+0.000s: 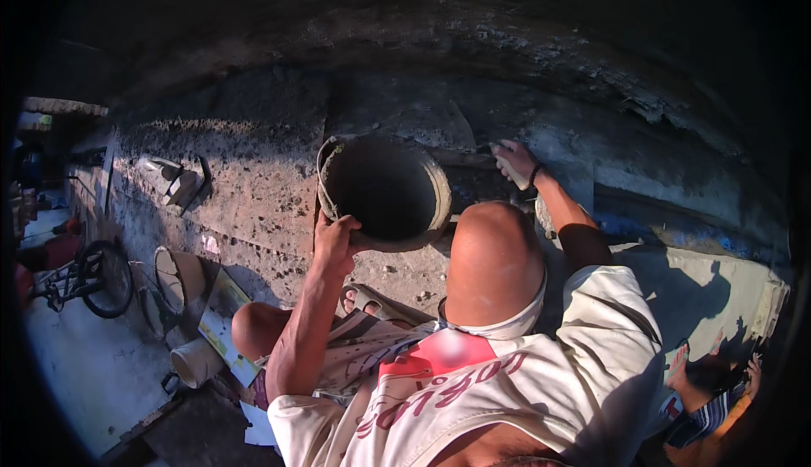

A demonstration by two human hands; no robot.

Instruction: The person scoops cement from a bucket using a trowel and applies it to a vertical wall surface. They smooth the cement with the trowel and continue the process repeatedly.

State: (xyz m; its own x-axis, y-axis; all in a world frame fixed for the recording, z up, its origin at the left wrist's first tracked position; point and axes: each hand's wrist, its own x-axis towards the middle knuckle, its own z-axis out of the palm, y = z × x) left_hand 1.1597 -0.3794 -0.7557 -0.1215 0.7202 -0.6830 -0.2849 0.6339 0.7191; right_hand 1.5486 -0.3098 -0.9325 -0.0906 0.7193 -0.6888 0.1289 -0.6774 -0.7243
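Observation:
My left hand (336, 241) is closed on the near left rim of a dark round bucket (429, 181). The bucket is tipped, its mouth facing me, with grey crust along the rim; its inside is too dark to make out. To the right of it, my right hand (517, 163) wraps round the pale handle of a trowel. The trowel's blade (461, 126) points away to the left, close to the dark grey wall surface (380, 100). Between both arms rises my bent knee (494, 256).
Crumbs of mortar lie on the sunlit ground (253, 188). At left are a crumpled pale bag-like object (169, 180), a tipped pale bucket (179, 277), a smaller container (196, 361) and a bicycle (97, 279). Another person (710, 408) is at the lower right.

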